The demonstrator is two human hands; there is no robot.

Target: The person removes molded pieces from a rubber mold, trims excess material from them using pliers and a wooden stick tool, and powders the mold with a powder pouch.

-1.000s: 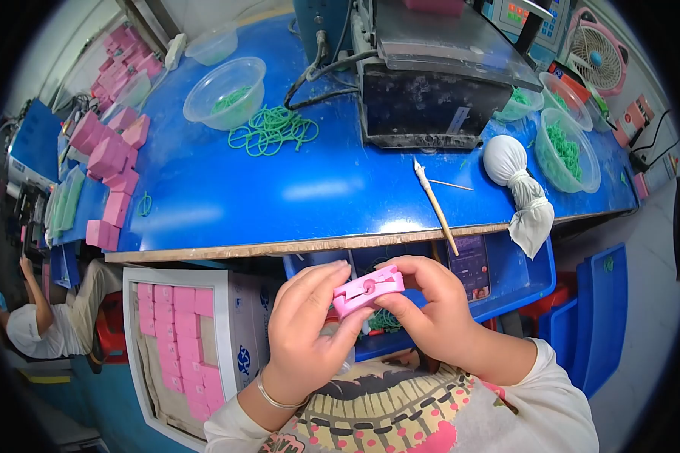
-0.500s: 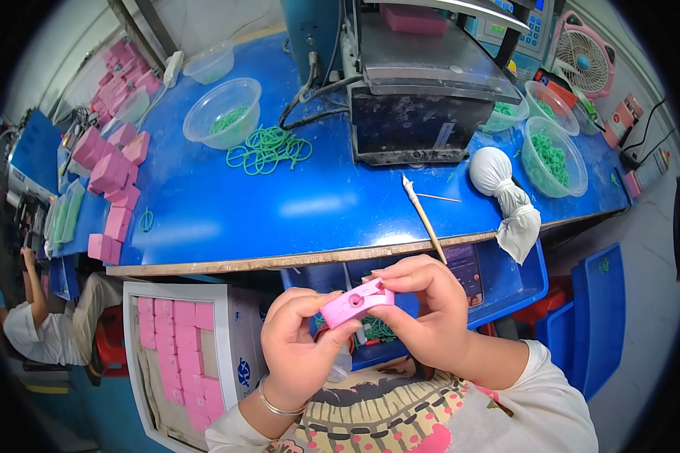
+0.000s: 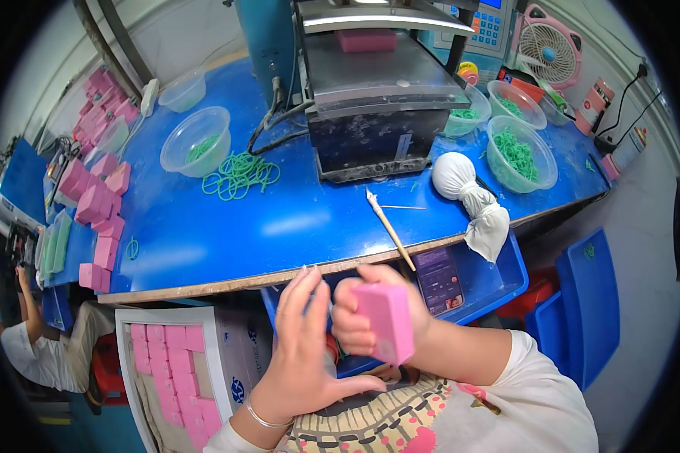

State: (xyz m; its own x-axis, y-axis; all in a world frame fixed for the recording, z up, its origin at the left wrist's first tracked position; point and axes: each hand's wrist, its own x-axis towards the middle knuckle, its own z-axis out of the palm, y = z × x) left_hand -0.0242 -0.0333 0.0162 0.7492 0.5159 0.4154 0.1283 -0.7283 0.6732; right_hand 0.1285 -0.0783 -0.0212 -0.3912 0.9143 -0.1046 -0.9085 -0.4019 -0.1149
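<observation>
A pink block (image 3: 386, 323) is gripped by my right hand (image 3: 353, 321), its fingers wrapped round the left side and its broad face turned toward the camera. Just left of it, my left hand (image 3: 302, 351) is held up with straight fingers and the thumb stretched toward the block, holding nothing. Both hands are in front of the blue table's (image 3: 227, 260) wooden edge. Beyond them on the table lie a wooden stick with a whitish tip (image 3: 389, 230) and a tied white cloth bundle (image 3: 468, 198).
A black press (image 3: 378, 98) stands at the back, with bowls of green bands (image 3: 517, 157) to its right. Green bands (image 3: 238, 175) and stacked pink blocks (image 3: 96, 202) are on the left. Below sit a box of pink blocks (image 3: 175, 362) and a blue tray (image 3: 499, 279) with a phone.
The pink block has gone from between both hands into my right hand alone and has been turned. My left hand has let go and opened. The view has shifted toward the right and back.
</observation>
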